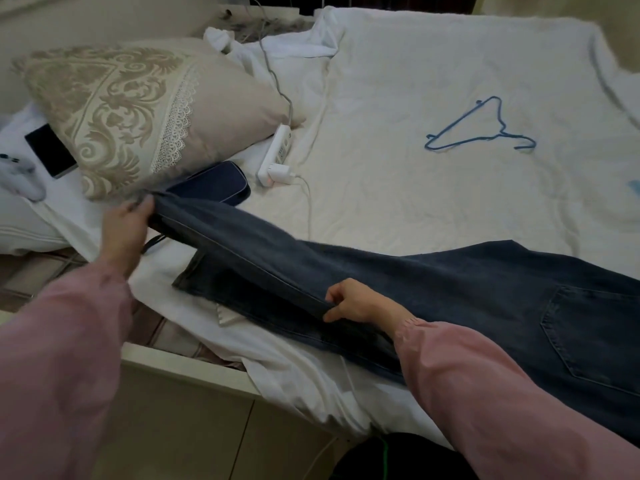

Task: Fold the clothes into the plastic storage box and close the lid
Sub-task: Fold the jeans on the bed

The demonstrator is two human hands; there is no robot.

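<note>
Denim jeans (415,282), left hand (126,223) gripping hem, right hand (356,303) pinching seam

Dim, soft and even indoors, brightest across the white sheet (433,57) toward the far edge of the bed (180,367), with a cool cast there. Only faint, diffuse shadows: under the pillow (214,112) and beneath the lifted leg of the jeans (450,278). Slightly smeared around the left hand (126,225); soft and unfocused on the pink sleeves (59,358) nearest the lens. Bowed by the wide angle along the bed's edges, darkened in the frame's corners. Sharp enough mid-bed to trace the blue hanger (502,132).
</note>
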